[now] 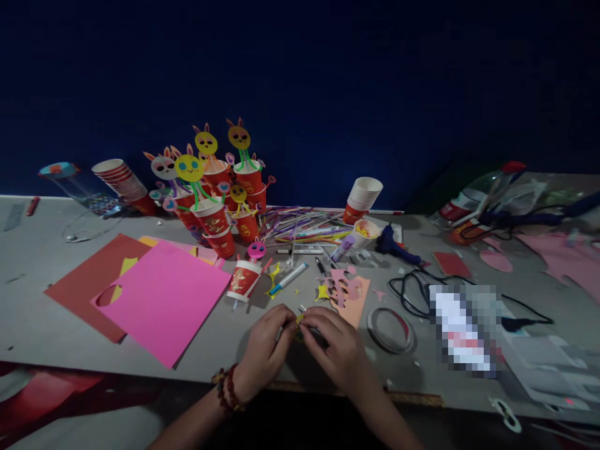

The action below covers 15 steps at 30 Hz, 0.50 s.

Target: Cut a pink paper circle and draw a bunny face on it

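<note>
Close together at the table's front edge, my left hand (268, 344) and my right hand (338, 350) pinch a small yellow piece (299, 320) between their fingertips. Most of that piece is hidden by the fingers, so its kind is unclear. Just beyond the hands lie a blue-and-white marker (288, 279) and a peach paper sheet (360, 300) with pink cut-out scraps (344, 287) on it. A red paper cup (244, 279) with a small pink bunny face (256, 248) leans to the left of them.
Red cups with bunny faces (189, 167) stand at the back left. Pink paper (173, 300) lies left. Pipe cleaners (304, 228), stacked cups (363, 197) and a blue glue gun (394, 247) are behind. A tape roll (390, 330) and black cable (407, 303) lie right.
</note>
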Each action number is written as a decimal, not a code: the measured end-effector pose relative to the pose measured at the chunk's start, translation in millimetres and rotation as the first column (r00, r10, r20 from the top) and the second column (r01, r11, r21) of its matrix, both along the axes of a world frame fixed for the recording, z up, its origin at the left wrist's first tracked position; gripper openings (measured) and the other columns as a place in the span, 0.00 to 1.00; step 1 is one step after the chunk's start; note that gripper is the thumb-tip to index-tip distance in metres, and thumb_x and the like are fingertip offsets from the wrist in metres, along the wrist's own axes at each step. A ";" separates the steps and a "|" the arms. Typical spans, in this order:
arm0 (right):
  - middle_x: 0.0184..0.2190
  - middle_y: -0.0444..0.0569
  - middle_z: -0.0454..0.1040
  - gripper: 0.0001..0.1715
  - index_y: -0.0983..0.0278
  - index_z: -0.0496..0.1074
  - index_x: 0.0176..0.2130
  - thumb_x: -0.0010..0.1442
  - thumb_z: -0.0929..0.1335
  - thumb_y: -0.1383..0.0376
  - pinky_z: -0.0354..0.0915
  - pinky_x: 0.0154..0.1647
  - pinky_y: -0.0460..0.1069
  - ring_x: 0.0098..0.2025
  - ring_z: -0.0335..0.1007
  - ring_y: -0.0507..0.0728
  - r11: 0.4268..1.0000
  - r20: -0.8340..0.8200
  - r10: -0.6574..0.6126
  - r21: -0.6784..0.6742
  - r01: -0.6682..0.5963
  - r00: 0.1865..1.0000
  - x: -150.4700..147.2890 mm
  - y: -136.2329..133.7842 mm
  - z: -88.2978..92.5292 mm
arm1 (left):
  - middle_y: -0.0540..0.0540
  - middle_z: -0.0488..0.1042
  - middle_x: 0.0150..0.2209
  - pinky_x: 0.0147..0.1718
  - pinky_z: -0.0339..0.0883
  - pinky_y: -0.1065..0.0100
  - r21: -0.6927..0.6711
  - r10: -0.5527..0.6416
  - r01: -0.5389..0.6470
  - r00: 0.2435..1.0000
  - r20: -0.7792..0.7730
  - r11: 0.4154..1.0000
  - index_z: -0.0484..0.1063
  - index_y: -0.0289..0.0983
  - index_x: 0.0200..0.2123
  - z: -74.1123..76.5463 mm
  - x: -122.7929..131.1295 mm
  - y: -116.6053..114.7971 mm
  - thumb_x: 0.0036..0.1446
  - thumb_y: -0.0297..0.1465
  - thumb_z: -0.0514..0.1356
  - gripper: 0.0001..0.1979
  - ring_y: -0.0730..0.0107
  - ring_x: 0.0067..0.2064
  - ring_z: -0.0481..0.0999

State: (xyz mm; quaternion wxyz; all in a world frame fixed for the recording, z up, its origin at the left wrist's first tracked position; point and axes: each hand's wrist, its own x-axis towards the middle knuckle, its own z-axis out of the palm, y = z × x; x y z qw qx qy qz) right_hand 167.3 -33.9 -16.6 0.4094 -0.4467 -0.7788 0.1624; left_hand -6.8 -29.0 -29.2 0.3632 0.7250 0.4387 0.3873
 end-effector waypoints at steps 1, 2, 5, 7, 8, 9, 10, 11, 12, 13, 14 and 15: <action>0.38 0.50 0.80 0.09 0.59 0.73 0.41 0.64 0.65 0.70 0.74 0.45 0.54 0.43 0.77 0.59 1.000 0.002 0.001 -0.001 -0.001 1.000 0.3 -0.2 -0.1 | 0.47 0.68 0.33 0.36 0.62 0.68 -0.008 0.004 -0.004 1.000 0.003 1.000 0.64 0.38 0.35 0.2 0.1 -0.1 0.67 0.27 0.49 0.08 0.67 0.35 0.69; 0.38 0.50 0.79 0.09 0.59 0.73 0.41 0.64 0.65 0.70 0.74 0.45 0.54 0.42 0.77 0.59 1.000 0.007 0.005 -0.003 -0.004 1.000 0.8 -0.4 -0.4 | 0.47 0.68 0.32 0.36 0.62 0.68 -0.012 0.005 -0.005 1.000 0.006 1.000 0.64 0.38 0.35 0.4 0.1 -0.3 0.67 0.27 0.49 0.08 0.67 0.35 0.69; 0.38 0.50 0.79 0.08 0.60 0.73 0.41 0.64 0.66 0.70 0.74 0.45 0.54 0.43 0.77 0.59 1.000 0.033 0.010 -0.014 -0.009 0.999 2.1 -1.1 -2.4 | 0.48 0.68 0.32 0.36 0.62 0.68 -0.020 -0.004 0.004 1.000 0.010 1.000 0.64 0.38 0.34 0.4 0.1 -0.3 0.66 0.27 0.50 0.08 0.67 0.35 0.68; 0.39 0.51 0.79 0.08 0.60 0.73 0.42 0.64 0.66 0.70 0.75 0.45 0.55 0.43 0.77 0.59 1.000 0.050 0.007 -0.012 -0.006 0.999 2.4 -1.3 -4.1 | 0.48 0.68 0.32 0.36 0.61 0.68 -0.029 -0.009 0.010 1.000 0.013 1.000 0.64 0.38 0.34 0.3 0.0 0.0 0.67 0.27 0.50 0.07 0.67 0.35 0.68; 0.39 0.51 0.80 0.08 0.60 0.73 0.42 0.64 0.66 0.70 0.75 0.45 0.55 0.43 0.77 0.60 1.000 0.054 0.003 -0.003 -0.002 0.999 2.2 -1.1 -4.7 | 0.48 0.68 0.32 0.36 0.61 0.68 -0.035 -0.010 0.010 1.000 0.012 0.999 0.64 0.38 0.34 0.4 0.0 0.2 0.67 0.27 0.50 0.07 0.67 0.35 0.68; 0.39 0.51 0.80 0.08 0.60 0.73 0.41 0.64 0.66 0.70 0.75 0.45 0.55 0.43 0.77 0.60 1.000 0.055 -0.001 0.007 0.001 0.998 1.9 -0.9 -5.1 | 0.48 0.68 0.32 0.36 0.61 0.68 -0.039 -0.010 0.010 1.000 0.009 0.999 0.64 0.38 0.34 0.5 0.0 0.3 0.67 0.27 0.49 0.08 0.67 0.35 0.68; 0.38 0.51 0.80 0.08 0.60 0.74 0.41 0.64 0.66 0.70 0.75 0.45 0.55 0.42 0.78 0.60 1.000 0.055 -0.003 0.015 0.003 0.998 1.5 -0.6 -5.1 | 0.48 0.68 0.32 0.36 0.61 0.68 -0.041 -0.010 0.010 1.000 0.007 0.999 0.64 0.38 0.34 0.8 -0.1 0.5 0.67 0.27 0.49 0.08 0.67 0.35 0.68; 0.38 0.51 0.80 0.09 0.59 0.74 0.41 0.63 0.66 0.71 0.75 0.44 0.55 0.42 0.78 0.60 1.000 0.056 -0.006 0.018 0.005 0.998 1.1 -0.3 -4.9 | 0.48 0.67 0.32 0.36 0.60 0.68 -0.042 -0.010 0.010 1.000 0.007 0.999 0.64 0.38 0.34 1.1 -0.2 0.6 0.67 0.27 0.49 0.08 0.67 0.35 0.68; 0.37 0.50 0.80 0.09 0.59 0.74 0.40 0.63 0.66 0.71 0.75 0.44 0.54 0.42 0.78 0.60 1.000 0.055 -0.008 0.020 0.006 0.998 0.7 0.0 -4.4 | 0.48 0.67 0.32 0.36 0.60 0.68 -0.044 -0.013 0.013 1.000 0.009 0.999 0.64 0.38 0.34 1.4 -0.3 0.6 0.67 0.27 0.49 0.08 0.67 0.35 0.67; 0.37 0.50 0.80 0.09 0.59 0.74 0.40 0.63 0.65 0.71 0.74 0.44 0.54 0.41 0.78 0.59 1.000 0.053 -0.009 0.018 0.008 0.999 0.5 0.3 -3.7 | 0.48 0.67 0.32 0.36 0.60 0.68 -0.047 -0.016 0.017 1.000 0.013 0.999 0.64 0.38 0.34 1.6 -0.4 0.7 0.67 0.27 0.49 0.08 0.67 0.35 0.67; 0.37 0.50 0.80 0.09 0.59 0.74 0.40 0.64 0.65 0.71 0.74 0.44 0.54 0.41 0.77 0.59 1.000 0.049 -0.007 0.012 0.007 0.999 0.4 0.4 -3.1 | 0.48 0.67 0.32 0.36 0.60 0.68 -0.055 -0.019 0.020 1.000 0.019 0.998 0.64 0.38 0.34 1.8 -0.6 0.7 0.66 0.27 0.49 0.08 0.68 0.35 0.67; 0.37 0.50 0.79 0.09 0.59 0.73 0.40 0.64 0.65 0.71 0.74 0.44 0.53 0.41 0.77 0.59 1.000 0.045 -0.001 -0.001 0.001 0.999 0.5 0.4 -2.6 | 0.49 0.67 0.32 0.36 0.60 0.69 -0.065 -0.019 0.020 1.000 0.025 0.998 0.64 0.38 0.34 1.9 -0.8 0.9 0.66 0.27 0.49 0.08 0.68 0.35 0.67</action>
